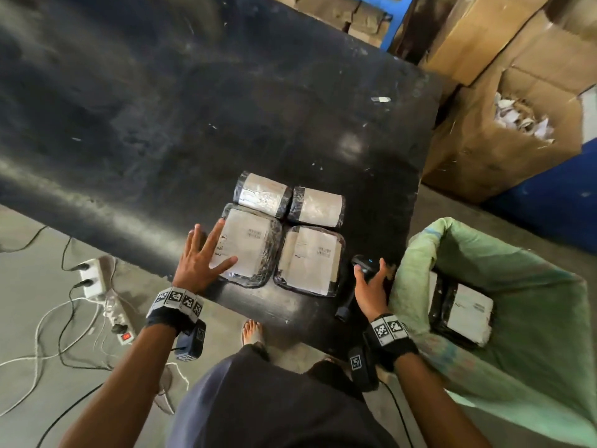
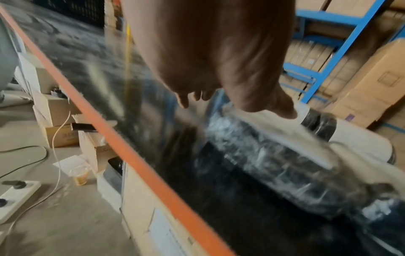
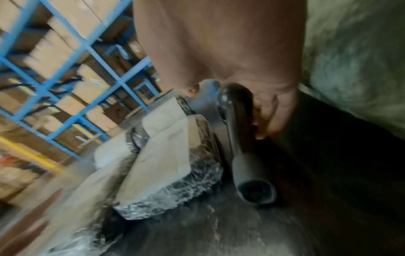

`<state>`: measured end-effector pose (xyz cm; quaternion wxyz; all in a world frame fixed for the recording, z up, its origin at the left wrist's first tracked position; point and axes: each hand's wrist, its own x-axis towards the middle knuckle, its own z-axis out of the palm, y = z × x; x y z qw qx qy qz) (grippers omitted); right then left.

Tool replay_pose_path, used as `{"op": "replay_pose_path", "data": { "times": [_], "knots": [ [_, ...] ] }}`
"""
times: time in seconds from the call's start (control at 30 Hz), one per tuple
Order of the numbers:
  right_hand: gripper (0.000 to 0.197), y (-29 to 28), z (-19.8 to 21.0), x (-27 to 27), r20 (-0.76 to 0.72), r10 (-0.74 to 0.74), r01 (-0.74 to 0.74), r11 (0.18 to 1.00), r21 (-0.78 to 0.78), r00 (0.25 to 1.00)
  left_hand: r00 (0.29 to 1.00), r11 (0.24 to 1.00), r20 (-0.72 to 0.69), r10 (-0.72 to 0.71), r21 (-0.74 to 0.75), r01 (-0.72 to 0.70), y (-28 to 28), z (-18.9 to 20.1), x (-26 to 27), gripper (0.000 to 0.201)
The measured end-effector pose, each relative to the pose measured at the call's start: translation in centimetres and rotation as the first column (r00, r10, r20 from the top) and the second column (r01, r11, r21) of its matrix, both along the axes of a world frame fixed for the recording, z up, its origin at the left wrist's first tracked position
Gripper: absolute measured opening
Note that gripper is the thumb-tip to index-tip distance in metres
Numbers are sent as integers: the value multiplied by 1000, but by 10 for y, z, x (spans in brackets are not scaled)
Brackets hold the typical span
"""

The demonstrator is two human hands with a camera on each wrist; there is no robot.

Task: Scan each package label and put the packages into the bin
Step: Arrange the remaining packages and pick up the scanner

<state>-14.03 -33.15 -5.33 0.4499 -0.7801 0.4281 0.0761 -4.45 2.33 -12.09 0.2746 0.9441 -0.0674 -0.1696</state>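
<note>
While four wrapped packages (image 1: 284, 231) lie grouped on the black table (image 1: 161, 124) beside the green bin (image 1: 504, 286), the left hand (image 1: 202, 260) spreads flat, straight fingers over the near-left package (image 1: 248, 250); the right hand (image 1: 371, 286) curls around the scanner (image 1: 357, 286).

Four plastic-wrapped packages with white labels (image 1: 284, 232) lie in a tight two-by-two block on the scuffed black counter (image 1: 161, 108). The left hand (image 1: 203, 260) rests spread, fingers straight, on the near-left package (image 1: 248, 250). The right hand (image 1: 371, 286) grips a black handheld barcode scanner (image 1: 361, 270) beside the green woven sack bin (image 1: 504, 250), which holds one wrapped package (image 1: 465, 313).
</note>
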Motion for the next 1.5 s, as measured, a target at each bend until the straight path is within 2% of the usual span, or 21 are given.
{"op": "replay_pose_path", "data": {
  "times": [0.13,0.27,0.4,0.57,0.67,0.8,0.93,1.03,1.13,1.27,1.4,1.5],
  "knots": [
    [68,12,-10,5,82,-87,84,996,42,993,999,998,-22,-40,-56,38,5,-9,-1,120],
    [62,14,-22,6,146,-144,130,986,100,979,997,992,-13,-74,-108,72,7,-16,0,124],
    [58,16,-23,5,153,-165,153,985,84,974,995,982,-38,-96,-164,89,6,-13,2,128],
    [55,15,-27,5,137,-208,191,973,129,968,990,967,-127,-56,-253,23,3,-6,-1,118],
    [53,17,-22,7,143,-230,212,968,132,963,998,965,-59,-36,-261,20,-1,4,-4,112],
    [52,19,-21,9,154,-262,247,963,112,953,999,934,24,25,-358,-14,-18,19,-4,102],
    [51,24,-12,13,164,-322,297,941,163,932,988,950,-129,89,-287,-123,-28,23,13,106],
    [49,20,-22,16,162,-342,308,930,200,926,978,941,-159,136,-287,-177,-39,25,22,88],
    [47,17,-28,19,174,-353,318,927,201,919,963,928,-132,234,-266,-262,-52,28,22,72],
    [43,16,-25,18,186,-364,331,925,184,913,933,849,-175,315,-387,-360,-48,22,13,68],
    [43,13,-18,13,187,-290,262,952,161,939,929,829,-151,338,-420,-370,-45,31,9,65],
    [39,10,-1,8,225,-234,200,966,165,946,953,840,-88,290,-454,-298,-34,45,12,69]
  ]
}}
